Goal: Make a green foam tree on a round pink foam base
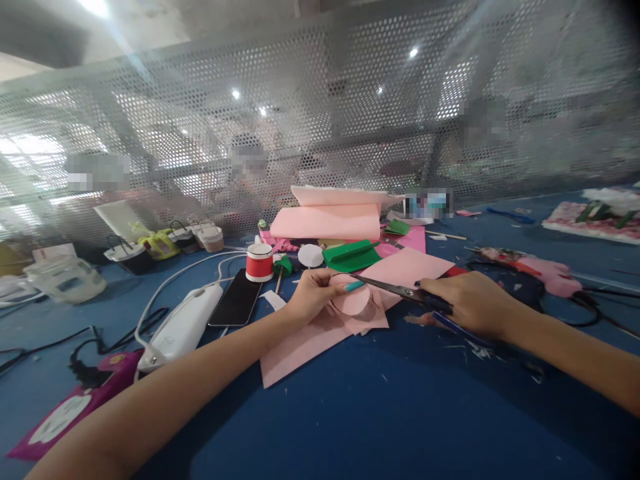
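Note:
Pinched between the thumb and fingers of my left hand (314, 293) is a pink sheet (280, 363), with a rounded piece (353, 303) curling up under the thumb. My right hand (475, 303) grips dark-handled scissors (395, 288), whose blades point left to the pink material beside my left thumb. The blade tips are partly hidden near that thumb, so how far apart they are is hard to see. Another pink sheet (415, 267) lies just behind the scissors. Beyond my hands are a folded green piece (353, 255) and a white disc (311, 255).
On the blue table (350, 427), a black phone (236, 300), white power strip (183, 327), red-and-white paper cup (259, 263) and magenta pouch (80, 403) stand left. A pink glue gun (545, 270) with a cable lies right. Behind rises a perforated metal screen (320, 120).

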Action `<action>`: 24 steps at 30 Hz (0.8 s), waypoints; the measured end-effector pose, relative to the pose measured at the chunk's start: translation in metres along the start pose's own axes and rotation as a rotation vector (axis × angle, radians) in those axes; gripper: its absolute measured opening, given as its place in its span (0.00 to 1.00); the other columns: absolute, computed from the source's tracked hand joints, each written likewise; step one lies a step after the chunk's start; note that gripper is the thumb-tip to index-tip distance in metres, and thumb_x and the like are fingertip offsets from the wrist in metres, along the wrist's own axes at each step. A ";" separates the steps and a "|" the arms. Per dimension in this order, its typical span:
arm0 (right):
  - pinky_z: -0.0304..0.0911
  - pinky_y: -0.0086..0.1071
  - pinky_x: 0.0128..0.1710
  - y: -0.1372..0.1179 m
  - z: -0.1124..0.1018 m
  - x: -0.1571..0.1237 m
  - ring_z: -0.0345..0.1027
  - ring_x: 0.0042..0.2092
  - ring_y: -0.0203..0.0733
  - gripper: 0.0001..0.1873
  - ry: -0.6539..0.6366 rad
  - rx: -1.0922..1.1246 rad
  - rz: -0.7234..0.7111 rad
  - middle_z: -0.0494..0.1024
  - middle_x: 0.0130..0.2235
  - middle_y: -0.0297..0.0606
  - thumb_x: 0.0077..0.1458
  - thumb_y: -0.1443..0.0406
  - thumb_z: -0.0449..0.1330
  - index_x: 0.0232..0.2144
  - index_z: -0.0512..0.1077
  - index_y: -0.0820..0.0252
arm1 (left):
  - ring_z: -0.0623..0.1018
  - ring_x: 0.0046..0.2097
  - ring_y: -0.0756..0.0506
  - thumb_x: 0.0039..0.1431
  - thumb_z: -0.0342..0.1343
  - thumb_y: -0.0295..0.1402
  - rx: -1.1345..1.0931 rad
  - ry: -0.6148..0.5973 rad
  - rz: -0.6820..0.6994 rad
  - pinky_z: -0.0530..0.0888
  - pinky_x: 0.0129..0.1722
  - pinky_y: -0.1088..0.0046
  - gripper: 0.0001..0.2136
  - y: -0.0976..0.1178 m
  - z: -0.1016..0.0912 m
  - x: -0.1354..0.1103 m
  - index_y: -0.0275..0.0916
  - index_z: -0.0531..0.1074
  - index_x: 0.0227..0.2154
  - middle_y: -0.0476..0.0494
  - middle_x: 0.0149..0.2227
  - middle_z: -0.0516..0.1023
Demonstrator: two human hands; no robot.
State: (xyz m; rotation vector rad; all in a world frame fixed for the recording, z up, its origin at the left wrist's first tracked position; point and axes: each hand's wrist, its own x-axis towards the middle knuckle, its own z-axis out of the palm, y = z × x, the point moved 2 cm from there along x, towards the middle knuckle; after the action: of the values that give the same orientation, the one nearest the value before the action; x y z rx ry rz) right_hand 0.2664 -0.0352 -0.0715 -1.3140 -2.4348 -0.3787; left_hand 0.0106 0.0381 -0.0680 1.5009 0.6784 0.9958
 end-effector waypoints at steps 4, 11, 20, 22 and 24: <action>0.44 0.32 0.22 0.001 0.004 -0.001 0.68 0.23 0.45 0.26 -0.040 0.012 0.018 0.73 0.22 0.41 0.56 0.43 0.45 0.29 0.64 0.57 | 0.77 0.29 0.49 0.40 0.68 0.35 0.002 -0.006 0.005 0.73 0.32 0.75 0.11 0.000 0.000 0.000 0.35 0.80 0.28 0.43 0.29 0.82; 0.43 0.31 0.21 -0.001 0.000 0.000 0.68 0.22 0.44 0.25 -0.045 0.007 0.017 0.73 0.21 0.39 0.57 0.43 0.45 0.27 0.63 0.57 | 0.76 0.28 0.50 0.40 0.68 0.36 0.014 0.006 -0.016 0.71 0.30 0.75 0.12 -0.002 -0.001 -0.001 0.34 0.80 0.27 0.43 0.27 0.80; 0.46 0.31 0.22 -0.009 -0.010 0.003 0.69 0.25 0.43 0.19 -0.031 -0.011 -0.032 0.72 0.22 0.37 0.58 0.49 0.48 0.26 0.62 0.57 | 0.75 0.26 0.49 0.38 0.69 0.38 0.059 0.000 -0.024 0.72 0.29 0.73 0.13 -0.001 0.000 -0.002 0.34 0.80 0.27 0.43 0.25 0.80; 0.46 0.31 0.22 -0.010 -0.010 0.003 0.69 0.25 0.42 0.20 -0.025 -0.004 -0.032 0.72 0.22 0.36 0.58 0.48 0.48 0.26 0.62 0.56 | 0.76 0.28 0.48 0.38 0.69 0.37 0.062 -0.006 -0.019 0.72 0.30 0.73 0.13 -0.002 0.000 -0.002 0.34 0.80 0.27 0.43 0.27 0.81; 0.45 0.31 0.22 -0.010 -0.010 0.004 0.69 0.24 0.42 0.21 -0.021 -0.001 -0.028 0.72 0.21 0.37 0.58 0.47 0.48 0.26 0.62 0.56 | 0.77 0.29 0.48 0.39 0.68 0.37 0.068 -0.013 -0.015 0.73 0.32 0.73 0.13 -0.002 0.000 -0.002 0.35 0.80 0.27 0.42 0.29 0.81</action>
State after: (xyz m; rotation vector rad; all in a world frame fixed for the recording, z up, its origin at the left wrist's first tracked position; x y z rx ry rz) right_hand 0.2580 -0.0417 -0.0615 -1.2918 -2.4727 -0.3751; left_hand 0.0097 0.0373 -0.0701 1.5578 0.7193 0.9596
